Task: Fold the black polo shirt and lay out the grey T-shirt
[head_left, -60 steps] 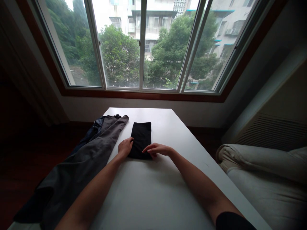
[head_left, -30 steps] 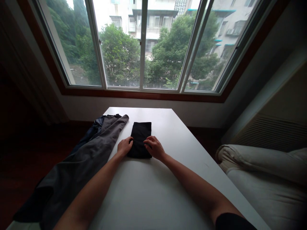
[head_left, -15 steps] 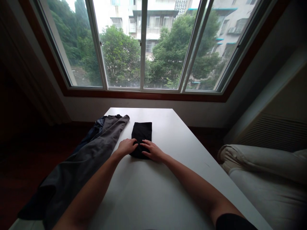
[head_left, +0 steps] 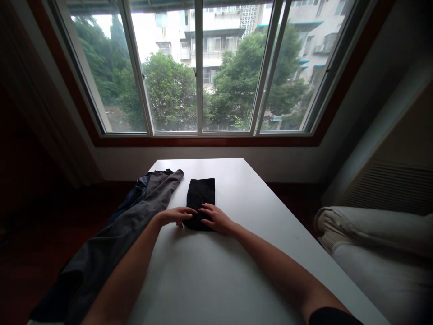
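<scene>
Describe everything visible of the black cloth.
The black cloth looks like plain, matte fabric, folded into a compact, roughly rectangular packet. It lies flat on the white table, right of the grey garment and apart from it. The right hand lies over its near right part; the left hand is at its near left edge, grip unclear.

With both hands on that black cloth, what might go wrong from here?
The black cloth could skew or wrinkle: the left hand and right hand are both at its near part, while its far end has no hand on it.

The grey garment might get dragged, since the left forearm crosses in front of it in this view; whether they touch is unclear.
</scene>
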